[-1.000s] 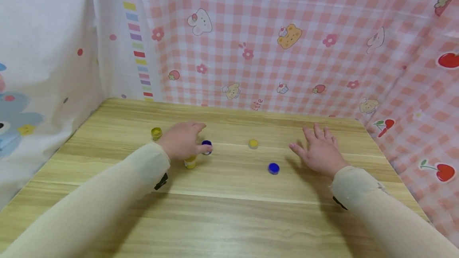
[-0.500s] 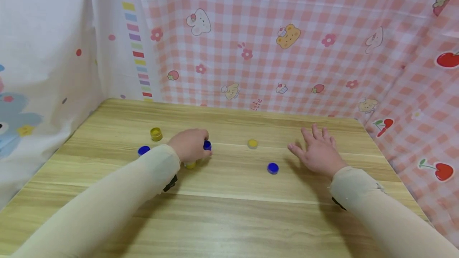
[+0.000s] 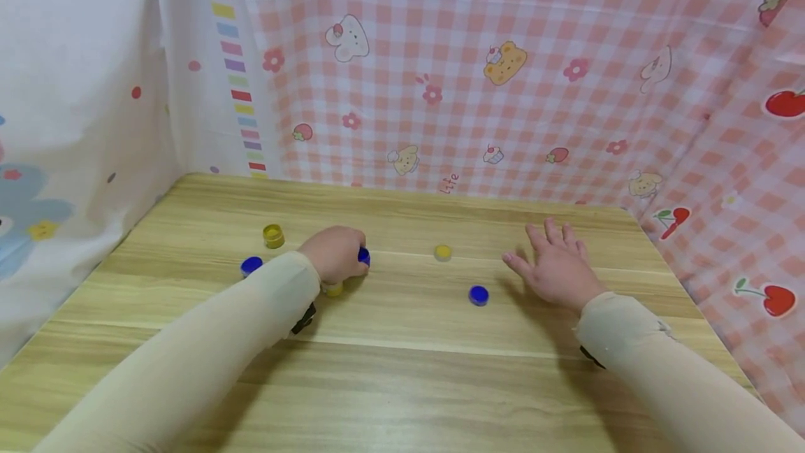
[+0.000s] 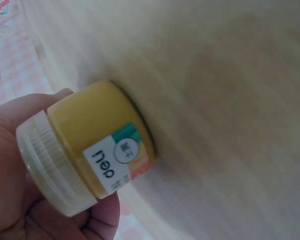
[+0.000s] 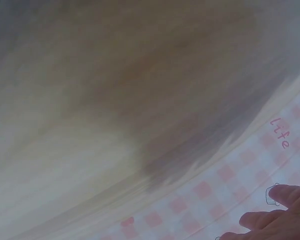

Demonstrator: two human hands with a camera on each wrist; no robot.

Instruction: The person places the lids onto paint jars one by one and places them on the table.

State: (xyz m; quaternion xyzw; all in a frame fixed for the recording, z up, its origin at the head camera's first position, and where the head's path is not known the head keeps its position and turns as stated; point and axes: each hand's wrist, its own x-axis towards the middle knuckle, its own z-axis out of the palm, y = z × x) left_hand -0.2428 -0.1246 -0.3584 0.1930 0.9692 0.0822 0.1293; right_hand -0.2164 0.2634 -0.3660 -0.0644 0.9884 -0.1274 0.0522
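My left hand (image 3: 333, 254) curls its thumb and fingers round a small blue paint jar (image 3: 364, 256) on the wooden table; most of that jar is hidden by the hand. Just below the same hand stands a yellow paint jar (image 3: 333, 290), partly covered in the head view. Seen from the left wrist, this yellow jar (image 4: 102, 135) has a pale lid and a "deli" label, and the fingers lie behind it. Over the table's right side, my right hand (image 3: 556, 268) holds nothing, its fingers spread.
Farther left are a yellow paint jar without a lid (image 3: 273, 235) and a blue round jar or lid (image 3: 251, 266) beside the left sleeve. A yellow disc (image 3: 443, 252) and a blue disc (image 3: 479, 296) lie between the hands. Patterned cloth (image 3: 434, 54) hangs behind the table.
My left hand has shifted slightly right and its fingers have closed round the blue jar. The blue piece near the left sleeve has come into view. My right hand has hardly moved.
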